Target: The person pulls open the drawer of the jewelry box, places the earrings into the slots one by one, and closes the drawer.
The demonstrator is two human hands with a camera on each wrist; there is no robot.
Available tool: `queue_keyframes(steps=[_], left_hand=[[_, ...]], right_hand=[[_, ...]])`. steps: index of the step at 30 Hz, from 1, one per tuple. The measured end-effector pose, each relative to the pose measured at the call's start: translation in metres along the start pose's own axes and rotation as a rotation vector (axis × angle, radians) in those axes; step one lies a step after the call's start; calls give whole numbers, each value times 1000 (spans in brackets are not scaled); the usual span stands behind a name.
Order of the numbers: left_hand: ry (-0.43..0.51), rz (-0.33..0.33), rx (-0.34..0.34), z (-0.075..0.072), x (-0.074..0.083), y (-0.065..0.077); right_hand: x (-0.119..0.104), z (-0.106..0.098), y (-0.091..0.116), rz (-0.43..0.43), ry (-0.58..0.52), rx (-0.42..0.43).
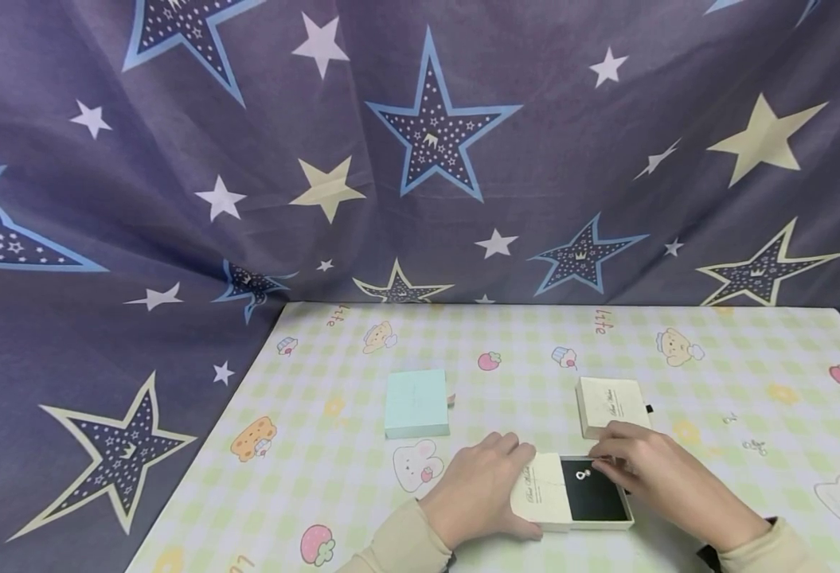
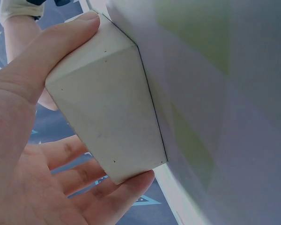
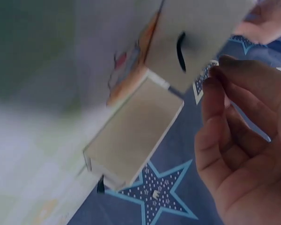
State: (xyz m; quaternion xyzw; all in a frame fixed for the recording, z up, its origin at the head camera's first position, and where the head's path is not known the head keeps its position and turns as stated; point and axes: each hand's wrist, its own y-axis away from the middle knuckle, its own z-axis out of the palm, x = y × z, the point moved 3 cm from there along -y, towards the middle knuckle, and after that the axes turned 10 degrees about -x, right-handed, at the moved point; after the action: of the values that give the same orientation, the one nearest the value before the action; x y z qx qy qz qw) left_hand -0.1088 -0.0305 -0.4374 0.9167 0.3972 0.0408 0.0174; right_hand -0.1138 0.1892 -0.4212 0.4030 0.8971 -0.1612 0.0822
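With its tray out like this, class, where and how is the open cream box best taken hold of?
Probably by the sleeve, from the left, thumb on the near side and fingers on the far side, as the left hand does. The tray juts out to the right, so gripping there could slide it or crowd its opening.

"How is the left hand [image 1: 480, 487] set?"

"Gripping: thumb [image 2: 68, 44] on one side, bent fingers [image 2: 126, 192] spread on the other."

"And the right hand [image 1: 652, 458]?"

"Thumb tip meeting a fingertip, the fingers curled inward. Whether they pinch anything, I can't quite tell."

"The forearms?"

"Left forearm [image 1: 401, 541] and right forearm [image 1: 724, 505] both slant inward, the hands near each other but apart."
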Motion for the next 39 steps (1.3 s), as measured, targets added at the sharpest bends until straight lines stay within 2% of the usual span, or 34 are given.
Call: queue_keyframes(steps=[4, 10, 16, 22, 28, 39], left_hand=[[2, -1, -3, 0, 0, 0], [10, -6, -20, 0, 0, 0], [15, -6, -23, 0, 0, 0], [14, -3, -16, 0, 0, 0], [19, -4, -18, 0, 0, 0], [13, -2, -11, 0, 0, 0]], right_hand=[[4, -7, 3, -9, 22, 75], [15, -16, 8, 13, 51, 107], [28, -21, 14, 21, 150, 156], [42, -25, 23, 74, 181, 154], [58, -33, 31, 97, 214, 187], [94, -44, 42, 227, 216, 108]])
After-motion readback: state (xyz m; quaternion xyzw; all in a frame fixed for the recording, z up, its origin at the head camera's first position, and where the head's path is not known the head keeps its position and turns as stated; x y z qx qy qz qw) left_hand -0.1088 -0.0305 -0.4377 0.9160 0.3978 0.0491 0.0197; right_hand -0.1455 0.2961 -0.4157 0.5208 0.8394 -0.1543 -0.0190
